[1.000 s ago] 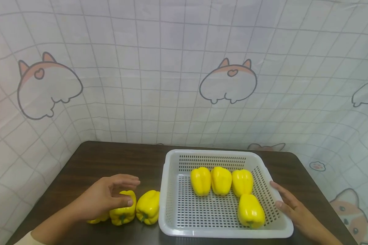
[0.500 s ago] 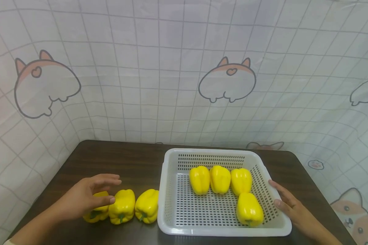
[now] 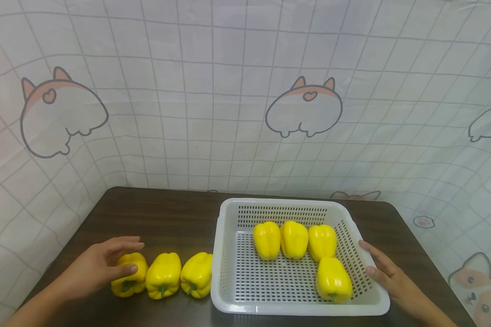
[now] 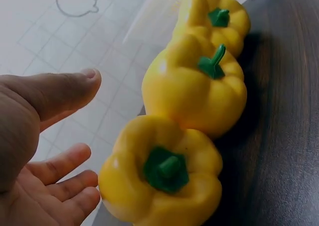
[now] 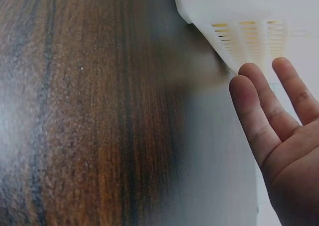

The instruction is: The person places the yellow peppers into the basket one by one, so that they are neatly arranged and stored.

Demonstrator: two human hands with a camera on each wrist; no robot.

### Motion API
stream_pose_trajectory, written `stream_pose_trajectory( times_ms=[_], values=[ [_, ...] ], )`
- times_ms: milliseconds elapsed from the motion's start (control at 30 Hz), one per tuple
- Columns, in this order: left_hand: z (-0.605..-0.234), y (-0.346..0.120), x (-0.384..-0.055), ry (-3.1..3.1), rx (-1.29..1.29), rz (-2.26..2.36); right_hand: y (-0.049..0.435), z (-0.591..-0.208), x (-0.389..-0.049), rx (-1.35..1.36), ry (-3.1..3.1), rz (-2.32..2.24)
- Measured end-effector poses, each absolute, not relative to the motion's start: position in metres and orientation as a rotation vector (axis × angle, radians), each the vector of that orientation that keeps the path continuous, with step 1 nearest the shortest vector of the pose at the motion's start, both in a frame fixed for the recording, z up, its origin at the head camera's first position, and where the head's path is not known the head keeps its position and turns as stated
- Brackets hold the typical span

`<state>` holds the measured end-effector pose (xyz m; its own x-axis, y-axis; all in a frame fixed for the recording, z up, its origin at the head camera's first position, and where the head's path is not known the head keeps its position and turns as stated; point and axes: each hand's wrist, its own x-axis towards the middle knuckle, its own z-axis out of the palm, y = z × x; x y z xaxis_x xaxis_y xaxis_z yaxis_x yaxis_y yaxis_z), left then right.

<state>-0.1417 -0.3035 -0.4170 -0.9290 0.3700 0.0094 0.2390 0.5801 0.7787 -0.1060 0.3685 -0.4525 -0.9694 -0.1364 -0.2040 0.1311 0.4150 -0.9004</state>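
Three yellow bell peppers with green stems stand in a row on the dark table, left of a white perforated plastic basket. My left hand (image 3: 91, 273) is beside the leftmost bell pepper (image 3: 130, 282), thumb and fingers spread about it without gripping. In the left wrist view a gap shows between the thumb and that bell pepper (image 4: 159, 206). The middle bell pepper (image 3: 163, 277) and the right one (image 3: 197, 275) sit closer to the basket (image 3: 300, 309). At the basket's right side, the straight fingers of my right hand (image 3: 397, 281) rest against or very near the rim.
Inside the basket are several bell peppers: a row of three (image 3: 294, 240) at the back right and one (image 3: 333, 280) in front. The dark wooden table (image 3: 167, 211) ends at a white grid-patterned cloth (image 3: 196, 150) with cartoon animals.
My left hand has moved left along the row, from over the middle bell pepper to the leftmost one. My right hand, the basket and the bell peppers have stayed in place.
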Motion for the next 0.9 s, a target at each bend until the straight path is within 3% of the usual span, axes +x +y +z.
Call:
stream_pose_trajectory(
  times_ms=[900],
  values=[
    [-0.448, -0.325, -0.132, 2.586, 0.384, 1.257, 0.370, -0.453, -0.107, -0.024, 2.419, -1.580]
  ],
)
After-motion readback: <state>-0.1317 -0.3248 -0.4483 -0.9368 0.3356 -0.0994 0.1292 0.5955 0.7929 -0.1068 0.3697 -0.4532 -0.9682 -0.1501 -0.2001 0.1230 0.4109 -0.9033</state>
